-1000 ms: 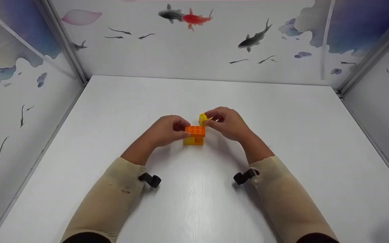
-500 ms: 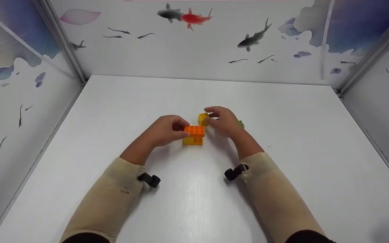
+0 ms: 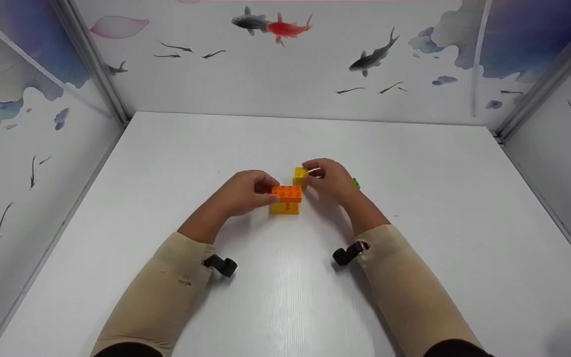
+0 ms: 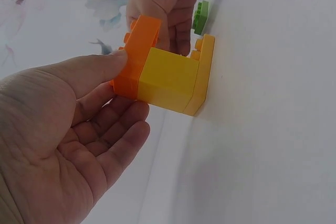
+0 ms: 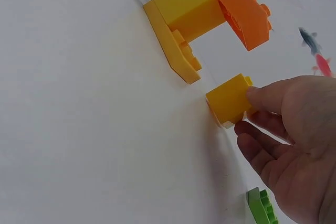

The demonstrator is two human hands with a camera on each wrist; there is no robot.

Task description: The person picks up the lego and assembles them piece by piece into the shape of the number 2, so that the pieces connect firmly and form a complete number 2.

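My left hand (image 3: 248, 192) grips a small stack of toy building bricks by its top, thumb on the near side. In the left wrist view the stack shows an orange brick (image 4: 137, 59) on top, a yellow block (image 4: 169, 80) in the middle and an amber plate (image 4: 203, 74) at the base. Both flat bricks jut past the block, leaving a gap at one end. Just behind and right of the stack, my right hand (image 3: 332, 182) pinches a separate yellow brick (image 5: 229, 99) at its upper part. That brick stands low at the table surface; its far side is hidden by the fingers.
A green brick (image 5: 261, 206) lies on the white table (image 3: 285, 297) behind my right wrist, mostly covered in the head view. White panels (image 3: 285, 79) painted with fish enclose the table at the back and sides.
My right hand has shifted slightly left and its fingers, more spread half a second ago, now close on the yellow brick. The green brick has come into view. My left hand stays put.
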